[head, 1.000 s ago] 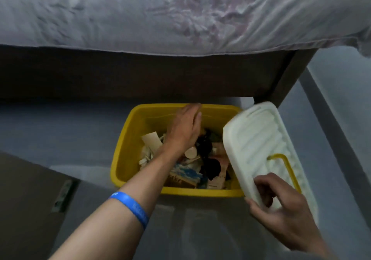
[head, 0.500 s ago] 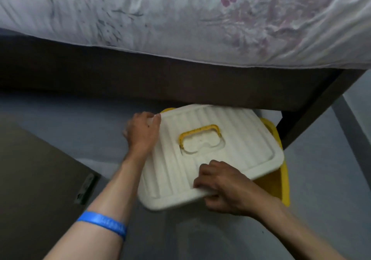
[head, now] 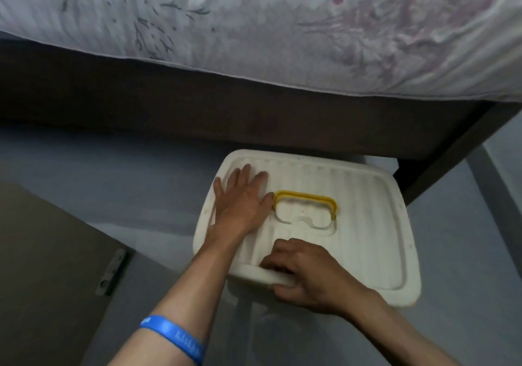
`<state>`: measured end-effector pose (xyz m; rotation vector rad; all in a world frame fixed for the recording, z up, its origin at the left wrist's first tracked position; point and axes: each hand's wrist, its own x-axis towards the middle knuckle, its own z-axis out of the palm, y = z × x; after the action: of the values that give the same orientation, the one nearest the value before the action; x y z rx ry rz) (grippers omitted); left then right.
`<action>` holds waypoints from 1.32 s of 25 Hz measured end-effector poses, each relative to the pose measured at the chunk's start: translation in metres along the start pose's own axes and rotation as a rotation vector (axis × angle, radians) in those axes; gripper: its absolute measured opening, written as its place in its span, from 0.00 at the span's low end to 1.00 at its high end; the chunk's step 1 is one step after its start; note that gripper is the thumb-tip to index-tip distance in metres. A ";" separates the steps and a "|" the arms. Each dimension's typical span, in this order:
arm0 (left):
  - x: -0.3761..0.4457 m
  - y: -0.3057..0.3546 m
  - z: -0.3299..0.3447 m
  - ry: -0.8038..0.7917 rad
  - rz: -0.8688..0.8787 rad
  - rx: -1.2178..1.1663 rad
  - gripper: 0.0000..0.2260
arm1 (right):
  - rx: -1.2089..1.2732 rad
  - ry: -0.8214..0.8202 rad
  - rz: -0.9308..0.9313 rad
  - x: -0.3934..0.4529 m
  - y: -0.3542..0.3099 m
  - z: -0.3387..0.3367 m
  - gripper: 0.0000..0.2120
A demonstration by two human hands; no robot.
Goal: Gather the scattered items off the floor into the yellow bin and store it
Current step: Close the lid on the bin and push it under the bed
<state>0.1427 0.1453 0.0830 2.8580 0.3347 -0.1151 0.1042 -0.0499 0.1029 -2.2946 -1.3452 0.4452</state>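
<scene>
The white ribbed lid (head: 364,224) with a yellow handle (head: 306,197) lies flat over the yellow bin, whose body is hidden beneath it. The bin stands on the grey floor just in front of the bed. My left hand (head: 241,203) presses flat on the lid's left part, fingers straight, beside the handle. My right hand (head: 303,271) grips the lid's near edge, fingers on top and thumb under the rim. The gathered items are out of sight inside.
The dark wooden bed frame (head: 197,105) runs across behind the bin, with a floral sheet (head: 254,21) hanging over it and a bed leg (head: 440,165) at the right. A dark door panel (head: 42,266) with a metal latch (head: 111,272) stands at the lower left.
The lid came from the right side onto the open bin and now sits level. My left hand left the bin's contents and moved from the lid's left edge onto its top.
</scene>
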 end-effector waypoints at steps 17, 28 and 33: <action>-0.023 0.088 0.046 0.111 0.343 0.063 0.32 | 0.568 0.711 1.115 -0.097 0.127 -0.032 0.36; -0.021 0.089 0.049 0.177 0.362 0.078 0.29 | 0.400 0.914 1.045 -0.099 0.111 -0.023 0.12; -0.022 0.089 0.046 0.172 0.375 0.087 0.28 | 0.102 0.892 1.036 -0.093 0.103 -0.025 0.12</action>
<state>0.1402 0.0449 0.0628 2.9642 -0.1821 0.1933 0.1478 -0.1808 0.0752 -2.4318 0.3100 -0.2321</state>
